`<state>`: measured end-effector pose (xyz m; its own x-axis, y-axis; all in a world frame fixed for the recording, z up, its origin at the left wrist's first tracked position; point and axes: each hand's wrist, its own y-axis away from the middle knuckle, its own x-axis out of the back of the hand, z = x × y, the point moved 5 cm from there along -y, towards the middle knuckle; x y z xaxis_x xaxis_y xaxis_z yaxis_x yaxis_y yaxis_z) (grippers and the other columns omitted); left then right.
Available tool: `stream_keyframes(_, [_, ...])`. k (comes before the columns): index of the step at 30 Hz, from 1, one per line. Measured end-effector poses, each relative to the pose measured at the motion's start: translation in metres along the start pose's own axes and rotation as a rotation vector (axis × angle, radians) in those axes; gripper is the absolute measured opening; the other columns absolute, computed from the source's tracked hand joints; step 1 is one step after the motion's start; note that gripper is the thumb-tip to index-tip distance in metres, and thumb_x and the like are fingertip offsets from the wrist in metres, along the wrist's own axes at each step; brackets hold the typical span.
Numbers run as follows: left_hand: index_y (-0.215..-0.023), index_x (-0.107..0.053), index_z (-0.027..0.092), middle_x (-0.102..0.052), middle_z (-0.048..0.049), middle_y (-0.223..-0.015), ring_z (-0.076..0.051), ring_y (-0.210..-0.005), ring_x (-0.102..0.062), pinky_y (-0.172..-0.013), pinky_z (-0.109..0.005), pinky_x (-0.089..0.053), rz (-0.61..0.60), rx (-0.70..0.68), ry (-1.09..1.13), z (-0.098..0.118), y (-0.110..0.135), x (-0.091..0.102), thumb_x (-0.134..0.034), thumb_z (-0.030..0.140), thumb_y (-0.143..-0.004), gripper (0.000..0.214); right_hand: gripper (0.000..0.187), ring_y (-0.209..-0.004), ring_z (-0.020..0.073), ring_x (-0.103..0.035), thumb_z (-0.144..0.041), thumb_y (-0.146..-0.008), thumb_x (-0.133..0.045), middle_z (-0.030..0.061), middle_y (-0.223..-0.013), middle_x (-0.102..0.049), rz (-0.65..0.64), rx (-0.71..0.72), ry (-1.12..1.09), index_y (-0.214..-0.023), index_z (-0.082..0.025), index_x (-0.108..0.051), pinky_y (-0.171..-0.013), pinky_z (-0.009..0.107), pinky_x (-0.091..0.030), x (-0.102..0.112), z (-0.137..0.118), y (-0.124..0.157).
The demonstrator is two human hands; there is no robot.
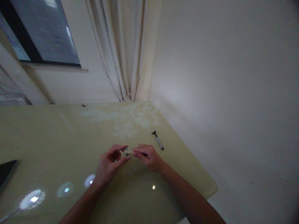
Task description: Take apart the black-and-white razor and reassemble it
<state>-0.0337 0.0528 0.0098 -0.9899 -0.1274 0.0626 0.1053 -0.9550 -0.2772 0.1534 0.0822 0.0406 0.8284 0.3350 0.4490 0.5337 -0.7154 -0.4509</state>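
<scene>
Above the near part of the table, both hands meet on a small razor with a pale handle and a dark head. My left hand has its index finger and thumb at the two ends of the razor's head. The handle runs into my right hand, whose fingers and thumb are closed round it and hide much of it. A second razor, with a grey and black handle and black head, lies on the table just beyond my right hand.
The glossy pale green table has a white floral pattern and reflects lights. A small dark piece lies near its far edge. A dark flat object is at the left. A wall borders the right side; curtains hang behind.
</scene>
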Motion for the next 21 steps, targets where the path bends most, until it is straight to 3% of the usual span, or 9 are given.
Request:
stream_keyframes(4, [-0.100,-0.077,0.022,-0.066,-0.0017,-0.093,-0.009,-0.063,-0.052,-0.058,-0.022,-0.045,-0.017,-0.028,-0.012,-0.0030,0.0002,-0.0001,-0.089,0.035,-0.071,0.033,0.044,-0.064,0.0134,-0.050,-0.045,-0.105,-0.053,0.0003,-0.066,-0.054,0.021,-0.045,0.042,-0.085,-0.015,-0.077,-0.063,0.026,-0.038,0.0019,0.0008,-0.0017])
stream_keyframes(21, [-0.097,-0.078,0.021,-0.065,-0.0014,-0.086,-0.010,-0.061,-0.051,-0.055,-0.022,-0.044,-0.002,-0.017,-0.052,0.0041,-0.0002,-0.0010,-0.087,0.039,-0.071,0.033,0.044,-0.063,0.0136,-0.053,-0.050,-0.102,-0.056,0.0031,-0.069,-0.061,0.052,-0.067,0.084,-0.095,-0.015,-0.080,-0.061,0.025,-0.040,0.0057,0.0067,-0.0009])
